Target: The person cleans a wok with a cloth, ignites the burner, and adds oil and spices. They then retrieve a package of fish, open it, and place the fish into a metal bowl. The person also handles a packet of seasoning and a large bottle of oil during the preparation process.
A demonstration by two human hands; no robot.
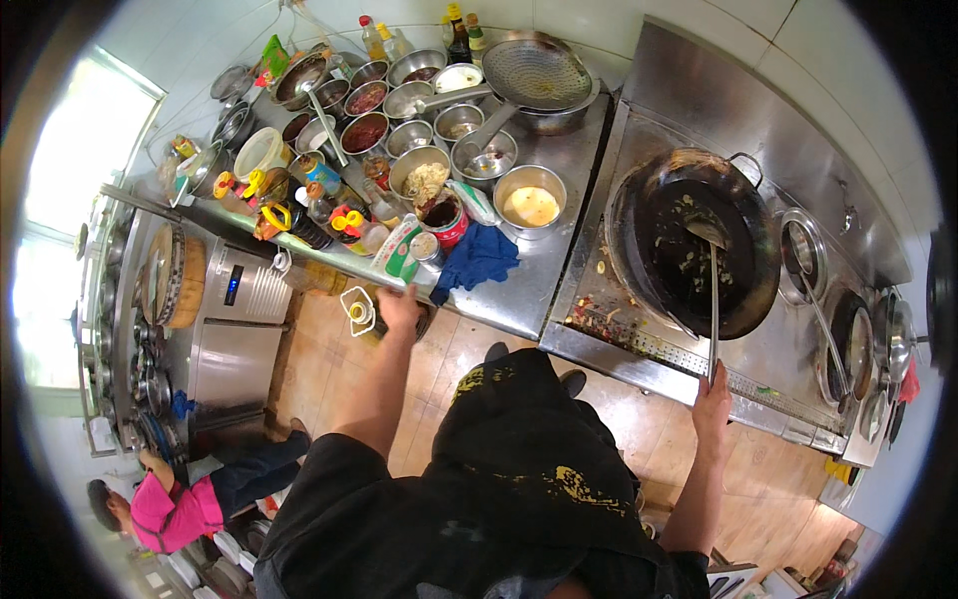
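My right hand [711, 404] grips the end of a long metal handle. It belongs to a wok ladle [713, 299], whose head rests inside a large dark wok [644, 254] on the stove. Bits of food lie about the ladle head in the wok. My left hand [399, 305] is at the front edge of the steel counter [494, 303], fingers apart, with nothing visible in it. Beside it are a plastic jug [361, 313] with a white handle, lower down, and a green-and-white packet [399, 251]. A blue cloth [477, 258] lies on the counter to its right.
Steel bowls of seasonings, sauce bottles [288, 210] and a perforated strainer [539, 71] crowd the counter. Food scraps [621, 322] litter the stove top. Another ladle [823, 329] lies at the right. A person in a pink top [179, 509] stands at lower left.
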